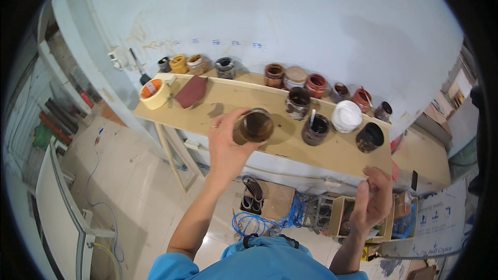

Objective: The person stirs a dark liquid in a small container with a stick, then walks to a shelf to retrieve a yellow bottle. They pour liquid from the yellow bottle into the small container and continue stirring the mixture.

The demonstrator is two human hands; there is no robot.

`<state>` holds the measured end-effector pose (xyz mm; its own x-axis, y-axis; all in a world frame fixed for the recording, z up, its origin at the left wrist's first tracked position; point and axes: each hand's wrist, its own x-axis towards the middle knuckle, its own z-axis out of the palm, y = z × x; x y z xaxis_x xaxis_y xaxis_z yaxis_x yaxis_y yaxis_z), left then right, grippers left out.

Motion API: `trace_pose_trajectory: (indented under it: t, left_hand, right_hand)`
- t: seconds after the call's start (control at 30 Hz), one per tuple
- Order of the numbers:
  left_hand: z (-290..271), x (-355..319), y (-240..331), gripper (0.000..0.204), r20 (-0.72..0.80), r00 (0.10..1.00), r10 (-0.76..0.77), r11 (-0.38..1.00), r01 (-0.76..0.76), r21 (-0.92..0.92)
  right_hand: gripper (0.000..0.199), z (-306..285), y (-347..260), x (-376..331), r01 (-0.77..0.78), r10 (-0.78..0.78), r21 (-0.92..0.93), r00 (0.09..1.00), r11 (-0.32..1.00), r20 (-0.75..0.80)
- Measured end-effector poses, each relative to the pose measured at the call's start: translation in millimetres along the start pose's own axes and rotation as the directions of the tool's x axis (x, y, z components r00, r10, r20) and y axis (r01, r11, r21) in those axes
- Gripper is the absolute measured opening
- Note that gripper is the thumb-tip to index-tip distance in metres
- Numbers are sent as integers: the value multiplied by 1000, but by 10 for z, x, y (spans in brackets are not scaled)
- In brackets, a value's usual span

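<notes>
My left hand (231, 137) is wrapped round a clear glass jar (255, 127) with brown stuff inside, held over the middle of the wooden shelf table (233, 98). My right hand (374, 197) is raised by the table's right front edge. Its fingers are loosely bent, the thumb stands apart from them, and nothing shows in it. Closest to that hand is a dark open jar (370, 138). Left of it are a white lidded tub (346, 116), a dark-stained jar with a stick in it (315, 130) and another stained jar (298, 103).
Along the wall stand several paint jars, among them a yellow one (178, 64) and a red one (315, 86). A tape roll (155, 94) and maroon sandpaper (191, 92) lie at the left. Below are a coiled blue hose (275, 221), sanding belts (253, 193) and a wooden box (337, 217).
</notes>
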<state>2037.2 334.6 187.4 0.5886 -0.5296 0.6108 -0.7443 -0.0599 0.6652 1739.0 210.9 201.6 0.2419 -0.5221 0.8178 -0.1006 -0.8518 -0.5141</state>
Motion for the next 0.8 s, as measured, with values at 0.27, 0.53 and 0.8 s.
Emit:
trace_pose_trajectory:
  t: [0.27, 0.53, 0.8]
  left_hand:
    - [89, 202, -121, 75, 31, 996, -88, 989, 84, 120]
    - [146, -42, -104, 70, -185, 979, -83, 996, 79, -30]
    - [332, -274, 328, 74, 214, 971, 110, 993, -96, -74]
  right_hand:
    - [53, 209, -2, 199, -204, 187, 43, 950, 978, 252]
    - [74, 840, 151, 440, -258, 307, -177, 872, 950, 381]
    - [68, 915, 255, 355, -265, 268, -59, 892, 962, 365]
